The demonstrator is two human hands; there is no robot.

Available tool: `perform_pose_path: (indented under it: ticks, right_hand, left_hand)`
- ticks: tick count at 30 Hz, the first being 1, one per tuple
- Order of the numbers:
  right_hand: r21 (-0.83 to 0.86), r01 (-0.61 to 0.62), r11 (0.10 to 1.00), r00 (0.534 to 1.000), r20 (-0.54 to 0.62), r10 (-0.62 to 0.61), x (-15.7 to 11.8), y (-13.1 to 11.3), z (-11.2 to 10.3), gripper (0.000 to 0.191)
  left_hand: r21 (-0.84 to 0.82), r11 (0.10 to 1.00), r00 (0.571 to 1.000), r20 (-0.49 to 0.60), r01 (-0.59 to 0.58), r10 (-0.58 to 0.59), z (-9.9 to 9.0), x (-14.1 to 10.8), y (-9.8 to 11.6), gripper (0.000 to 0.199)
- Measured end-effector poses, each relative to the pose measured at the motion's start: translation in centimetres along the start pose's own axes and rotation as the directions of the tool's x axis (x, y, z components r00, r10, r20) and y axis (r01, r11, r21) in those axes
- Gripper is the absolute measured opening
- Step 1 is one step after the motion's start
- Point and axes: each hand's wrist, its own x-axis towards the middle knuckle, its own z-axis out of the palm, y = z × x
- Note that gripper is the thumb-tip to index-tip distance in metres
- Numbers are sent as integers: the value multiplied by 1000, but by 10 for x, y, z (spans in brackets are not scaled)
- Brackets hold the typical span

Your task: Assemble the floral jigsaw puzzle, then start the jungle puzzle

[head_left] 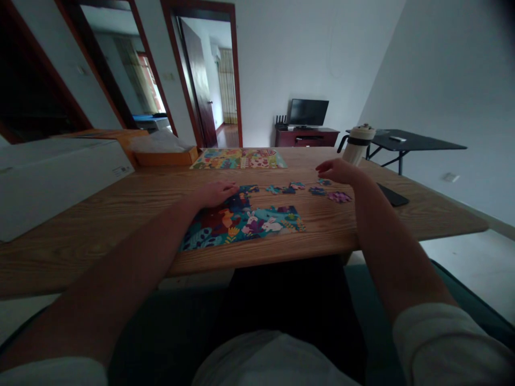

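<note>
A partly assembled jigsaw puzzle (241, 225) with rabbits on a teal and red scene lies on the wooden table (341, 236). My left hand (217, 194) rests palm down at its top edge, with nothing visible in it. My right hand (338, 170) hovers to the right, its fingers gathered just above several loose puzzle pieces (317, 191). Its fingertips point left, and I cannot see whether they hold anything. A colourful printed puzzle picture (238, 158) lies flat at the far side of the table.
A white box (52, 182) and an orange box (164, 156) stand at the table's left. A cream bottle (357, 145) stands at the far right, near a black phone (392, 194). Behind the table are a black side table (418, 141) and a television (308, 112).
</note>
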Motion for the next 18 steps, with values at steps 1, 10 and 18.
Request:
perform_pose_path:
  ticks: [1,10,18]
  right_hand:
    - [-37,-29,999,999,42,31,-4,8,1,24]
    - [-71,-142,987,928,336,158,-15,9,19,26]
    - [-154,-86,984,964,237,122,-9,1,33,27]
  left_hand:
    - [-2,1000,1000,8,-2,2,1,0,-1,71]
    - [-8,1000,998,58,1,-1,-4,-4,5,68]
    - [-27,1000,999,45,-16,17,-4,-4,10,67]
